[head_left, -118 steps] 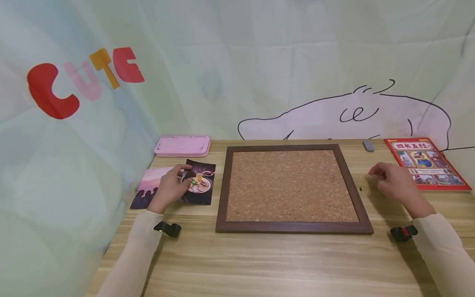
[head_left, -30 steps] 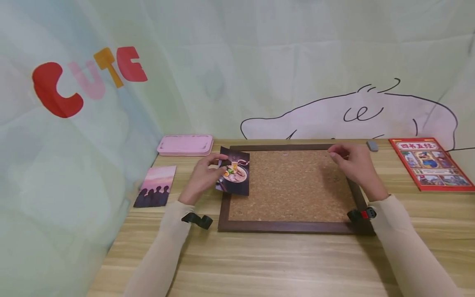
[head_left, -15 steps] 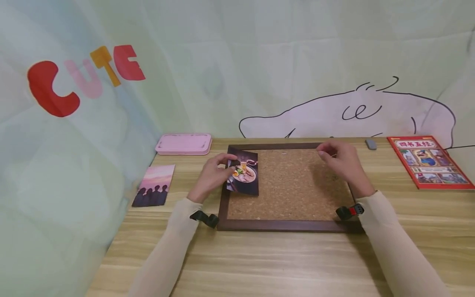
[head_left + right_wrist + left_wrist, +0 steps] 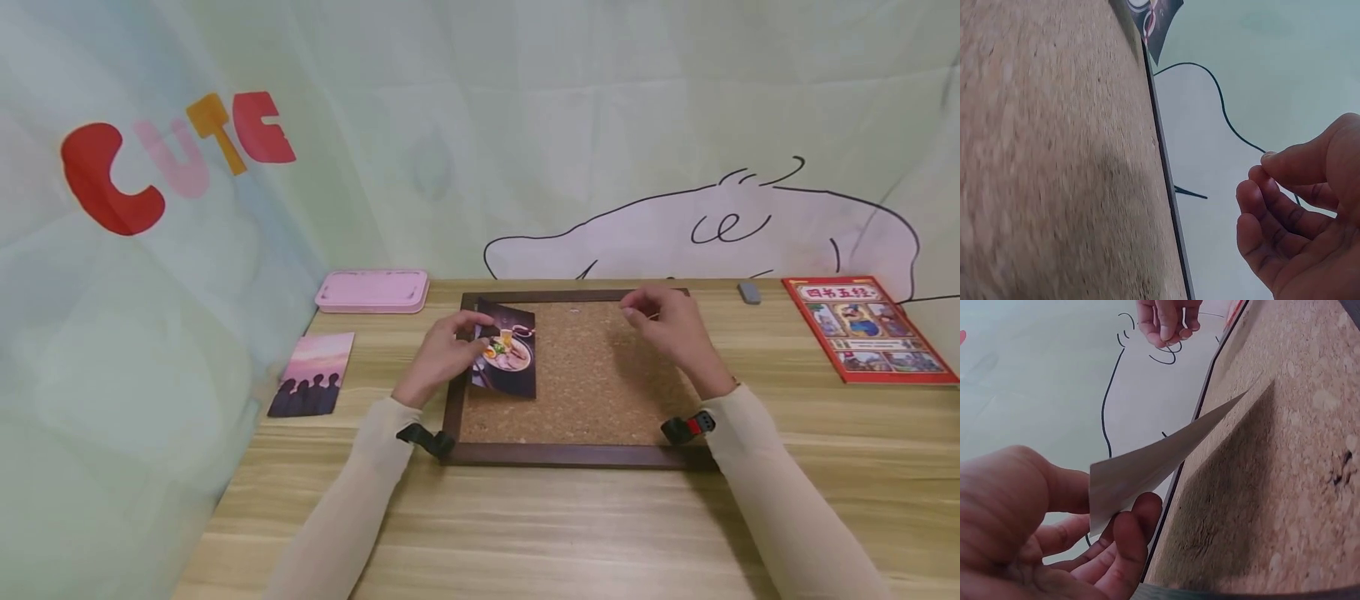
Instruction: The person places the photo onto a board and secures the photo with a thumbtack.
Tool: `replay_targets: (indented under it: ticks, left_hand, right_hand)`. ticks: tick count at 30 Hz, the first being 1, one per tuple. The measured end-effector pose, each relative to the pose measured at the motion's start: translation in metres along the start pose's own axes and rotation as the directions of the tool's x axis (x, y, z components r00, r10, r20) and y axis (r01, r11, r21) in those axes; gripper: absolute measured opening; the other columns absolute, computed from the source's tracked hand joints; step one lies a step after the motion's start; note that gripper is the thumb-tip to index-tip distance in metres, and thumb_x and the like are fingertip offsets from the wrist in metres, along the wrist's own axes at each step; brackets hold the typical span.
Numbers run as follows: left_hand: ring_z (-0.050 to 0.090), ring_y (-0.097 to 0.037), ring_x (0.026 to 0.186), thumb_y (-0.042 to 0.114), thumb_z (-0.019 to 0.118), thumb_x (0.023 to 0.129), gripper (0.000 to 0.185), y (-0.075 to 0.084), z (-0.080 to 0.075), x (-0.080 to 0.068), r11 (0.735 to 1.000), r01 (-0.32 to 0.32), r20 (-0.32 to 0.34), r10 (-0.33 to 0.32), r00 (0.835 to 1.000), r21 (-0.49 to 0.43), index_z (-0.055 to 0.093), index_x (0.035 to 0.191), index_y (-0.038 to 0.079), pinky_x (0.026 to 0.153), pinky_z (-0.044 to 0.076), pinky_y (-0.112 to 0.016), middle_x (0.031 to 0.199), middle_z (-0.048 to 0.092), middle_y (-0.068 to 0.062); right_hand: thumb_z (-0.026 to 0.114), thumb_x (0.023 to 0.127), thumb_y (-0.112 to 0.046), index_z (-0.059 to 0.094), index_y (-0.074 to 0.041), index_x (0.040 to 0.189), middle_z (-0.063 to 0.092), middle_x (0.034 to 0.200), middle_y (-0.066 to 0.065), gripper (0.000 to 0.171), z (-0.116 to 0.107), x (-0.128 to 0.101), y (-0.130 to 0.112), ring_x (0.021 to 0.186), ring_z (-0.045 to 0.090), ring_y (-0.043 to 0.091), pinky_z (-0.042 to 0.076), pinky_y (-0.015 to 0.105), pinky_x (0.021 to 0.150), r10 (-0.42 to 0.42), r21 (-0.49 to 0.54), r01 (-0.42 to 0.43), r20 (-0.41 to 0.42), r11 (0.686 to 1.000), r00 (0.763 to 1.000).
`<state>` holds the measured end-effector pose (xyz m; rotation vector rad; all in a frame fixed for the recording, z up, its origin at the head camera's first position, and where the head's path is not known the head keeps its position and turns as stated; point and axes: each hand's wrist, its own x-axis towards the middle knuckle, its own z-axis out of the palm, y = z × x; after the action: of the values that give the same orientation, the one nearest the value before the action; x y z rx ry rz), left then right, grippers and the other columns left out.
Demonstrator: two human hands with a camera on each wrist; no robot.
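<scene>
From the head camera I see my left hand (image 4: pixel 444 354) pinching the left edge of a ramen photo (image 4: pixel 507 360), thumb on top and fingers curled beneath, so the card lies just to the right of that hand over the upper left part of the cork board (image 4: pixel 592 392). My right hand (image 4: pixel 667 329) hovers over the far middle of the board, well to the right of the photo, with fingertips drawn together near the thumb; whether something tiny sits between them I cannot tell. Left of my left hand a second photo of silhouettes (image 4: pixel 312 386) lies flat on the wooden table (image 4: pixel 525 525), and beyond that hand a pink case (image 4: pixel 372 291) rests against the backdrop. To the right of my right hand lie a small grey eraser (image 4: pixel 748 292) and a red book (image 4: pixel 868 328). In the left wrist view the card's pale back (image 4: pixel 1160 465) slants up from my curled fingers (image 4: pixel 1129 540), its far corner raised above the cork, which spreads to the right of the hand. In the right wrist view my fingers (image 4: pixel 1266 219) curl toward the thumb, tips nearly meeting; the cork fills the area left of the hand, and a corner of the photo (image 4: pixel 1150 19) shows at the far edge of the frame.
</scene>
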<state>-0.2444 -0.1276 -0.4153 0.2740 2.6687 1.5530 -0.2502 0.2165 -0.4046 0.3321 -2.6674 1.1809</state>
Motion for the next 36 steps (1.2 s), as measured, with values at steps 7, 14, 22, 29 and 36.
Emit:
replay_targets:
  ticks: [7, 14, 22, 29, 36]
  left_hand:
    - [0.058, -0.022, 0.085, 0.008, 0.067, 0.09, 0.029, 0.004, 0.004, 0.0, 1.0, 0.007, 0.019, -0.007, 1.0, -0.009, 0.07, 0.119, 0.013, 0.063, 0.047, -0.028, 0.102, 0.061, -0.01]
    - [0.06, -0.023, 0.089, 0.008, 0.067, 0.09, 0.029, 0.002, 0.008, 0.002, 1.0, 0.014, 0.036, -0.014, 0.999, 0.0, 0.07, 0.118, 0.014, 0.064, 0.048, -0.028, 0.107, 0.063, -0.012]
    - [0.056, -0.018, 0.071, 0.007, 0.069, 0.09, 0.031, 0.002, 0.01, 0.001, 0.999, 0.03, 0.054, -0.031, 0.998, 0.013, 0.069, 0.12, 0.014, 0.058, 0.044, -0.026, 0.107, 0.062, -0.013]
    - [0.052, -0.012, 0.061, 0.006, 0.069, 0.09, 0.031, 0.0, 0.011, 0.001, 0.999, 0.02, 0.06, -0.022, 0.998, 0.029, 0.068, 0.12, 0.012, 0.053, 0.041, -0.025, 0.103, 0.062, -0.012]
    - [0.053, -0.012, 0.06, 0.006, 0.07, 0.089, 0.032, -0.005, 0.01, 0.003, 0.998, 0.002, 0.059, -0.006, 0.998, 0.065, 0.069, 0.12, 0.01, 0.051, 0.042, -0.025, 0.096, 0.061, -0.011]
  right_hand:
    - [0.063, 0.099, -0.015, 0.069, -0.005, 0.105, 0.071, 0.096, 0.011, 0.013, 0.008, -0.001, -0.006, 0.083, 0.062, 0.023, 0.049, 0.03, 0.064, 0.01, 0.021, -0.01, 0.019, 1.0, 1.0]
    - [0.064, 0.098, -0.014, 0.07, -0.006, 0.105, 0.071, 0.096, 0.011, 0.012, 0.018, -0.001, -0.013, 0.084, 0.064, 0.024, 0.049, 0.031, 0.065, 0.029, 0.02, -0.029, 0.015, 0.999, 0.999]
    - [0.062, 0.1, -0.016, 0.069, -0.004, 0.111, 0.069, 0.101, 0.012, 0.018, 0.027, 0.001, -0.023, 0.088, 0.06, 0.025, 0.049, 0.034, 0.07, 0.047, 0.057, -0.052, 0.08, 0.997, 0.996]
    - [0.062, 0.099, -0.016, 0.07, -0.005, 0.109, 0.07, 0.097, 0.01, 0.017, 0.037, 0.007, -0.034, 0.083, 0.061, 0.025, 0.048, 0.035, 0.066, 0.044, 0.062, -0.049, 0.078, 0.997, 0.996]
    - [0.063, 0.099, -0.017, 0.071, -0.009, 0.107, 0.07, 0.097, 0.009, 0.014, 0.045, 0.012, -0.043, 0.082, 0.06, 0.025, 0.049, 0.034, 0.064, 0.051, 0.064, -0.056, 0.076, 0.996, 0.996]
